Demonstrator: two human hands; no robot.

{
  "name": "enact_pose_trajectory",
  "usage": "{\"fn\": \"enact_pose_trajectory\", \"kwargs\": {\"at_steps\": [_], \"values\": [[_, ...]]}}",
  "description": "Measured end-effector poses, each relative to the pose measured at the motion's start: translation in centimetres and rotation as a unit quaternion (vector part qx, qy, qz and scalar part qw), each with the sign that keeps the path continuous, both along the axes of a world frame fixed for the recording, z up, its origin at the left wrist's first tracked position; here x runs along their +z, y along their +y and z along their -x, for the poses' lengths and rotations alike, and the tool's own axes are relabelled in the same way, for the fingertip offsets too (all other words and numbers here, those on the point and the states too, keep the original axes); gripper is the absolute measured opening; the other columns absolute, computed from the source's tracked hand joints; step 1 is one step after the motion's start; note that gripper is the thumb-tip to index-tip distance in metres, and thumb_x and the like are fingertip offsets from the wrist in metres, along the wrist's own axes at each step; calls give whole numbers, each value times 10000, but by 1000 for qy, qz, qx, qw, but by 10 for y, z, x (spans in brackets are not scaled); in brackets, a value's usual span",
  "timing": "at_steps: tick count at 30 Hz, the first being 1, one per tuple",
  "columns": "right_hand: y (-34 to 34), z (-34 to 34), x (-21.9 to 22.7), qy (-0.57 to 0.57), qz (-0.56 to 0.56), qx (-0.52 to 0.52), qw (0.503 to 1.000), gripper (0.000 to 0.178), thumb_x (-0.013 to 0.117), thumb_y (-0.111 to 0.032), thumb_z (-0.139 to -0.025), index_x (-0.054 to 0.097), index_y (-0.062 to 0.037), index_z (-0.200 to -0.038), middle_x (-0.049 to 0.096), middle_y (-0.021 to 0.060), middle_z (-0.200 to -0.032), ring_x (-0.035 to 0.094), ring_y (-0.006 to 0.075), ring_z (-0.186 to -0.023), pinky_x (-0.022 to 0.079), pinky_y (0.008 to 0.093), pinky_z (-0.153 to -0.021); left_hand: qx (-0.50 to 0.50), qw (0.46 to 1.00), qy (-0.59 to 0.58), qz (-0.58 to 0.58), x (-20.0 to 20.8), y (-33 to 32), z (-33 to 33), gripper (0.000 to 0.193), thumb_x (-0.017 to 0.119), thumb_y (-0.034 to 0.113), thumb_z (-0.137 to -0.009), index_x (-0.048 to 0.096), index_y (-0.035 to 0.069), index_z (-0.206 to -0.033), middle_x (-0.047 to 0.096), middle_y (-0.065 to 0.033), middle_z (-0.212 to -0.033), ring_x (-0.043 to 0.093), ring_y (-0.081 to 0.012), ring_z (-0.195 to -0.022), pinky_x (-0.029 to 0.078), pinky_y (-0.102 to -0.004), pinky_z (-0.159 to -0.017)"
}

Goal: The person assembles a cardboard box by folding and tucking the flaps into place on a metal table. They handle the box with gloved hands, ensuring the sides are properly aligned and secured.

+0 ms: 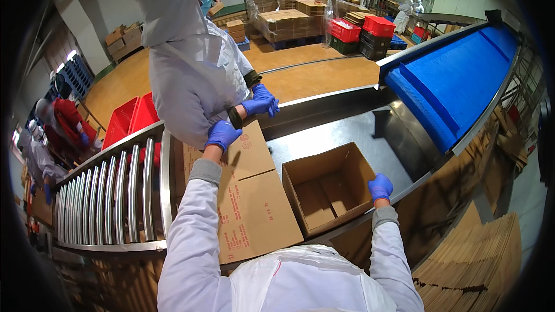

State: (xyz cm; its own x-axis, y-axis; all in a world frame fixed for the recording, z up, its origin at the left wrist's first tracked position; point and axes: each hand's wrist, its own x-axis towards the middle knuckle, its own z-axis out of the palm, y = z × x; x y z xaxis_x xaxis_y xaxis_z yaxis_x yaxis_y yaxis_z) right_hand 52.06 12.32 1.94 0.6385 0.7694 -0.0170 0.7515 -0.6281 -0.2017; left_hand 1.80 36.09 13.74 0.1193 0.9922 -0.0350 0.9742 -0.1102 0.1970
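An open, empty cardboard box [312, 208] stands upright on the steel table in front of me, its inner flaps showing at the bottom. My right hand [380, 187], in a blue glove, is closed round the right wall of that box at its rim. To the left lies a closed cardboard box [254, 214] with red print, its top seam visible. My left hand [224, 134], also gloved in blue, reaches over its far part, against the co-worker's pale sleeve; its fingertips are hidden, and whether it grips anything is unclear.
A co-worker [191, 63] stands across the table, gloved hands [261, 103] together. A roller conveyor [110, 196] runs off left; a blue belt [457, 81] slopes up at right. Flat cardboard stacks [474, 260] stand at lower right. Red crates [122, 121] sit beyond the rollers.
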Motion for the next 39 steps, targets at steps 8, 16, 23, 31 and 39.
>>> {"fn": "enact_pose_trajectory", "kwargs": {"at_steps": [8,16,23,31,39], "values": [[5,2,2,9,18,-5,1000,316,731,-337,-760,748,-136,-1003,727,166,-986,695,363,-937,549,449,-824,-256,957,-133,-10,-49,-105,-80,431,696,426,-857,723,81,-1113,680,-186,-1131,651,-342,-1046,504,-435,-928],[5,-4,0,1,15,-12,1000,306,720,-329,-763,749,-132,-996,728,165,-966,698,365,-914,552,453,-812,-377,923,-70,38,-47,-196,-137,608,673,530,-832,625,146,-1301,557,-132,-1370,434,-376,-1351,338,-516,-1124],[3,-6,-4,-5,-12,-1,1000,328,727,-386,-768,748,-126,-966,726,165,-947,698,369,-886,553,458,-784,-496,855,82,129,-25,-231,-116,629,682,631,-772,704,143,-1169,635,-84,-1191,333,-406,-1420,183,-700,-1121],[6,7,0,-25,-13,-18,999,489,632,-578,-863,744,-107,-937,719,180,-901,690,393,-820,544,486,-719,-490,860,91,111,-41,-230,-136,651,663,685,-756,716,145,-1117,651,-66,-1091,408,-371,-1349,271,-653,-1061],[6,7,-1,-29,-2,-15,999,527,607,-595,-876,744,-89,-927,713,203,-898,686,408,-846,543,492,-727,-515,851,44,94,-55,-216,-140,571,728,681,-639,754,165,-882,665,-10,-903,541,-253,-1106,372,-516,-923]]}}
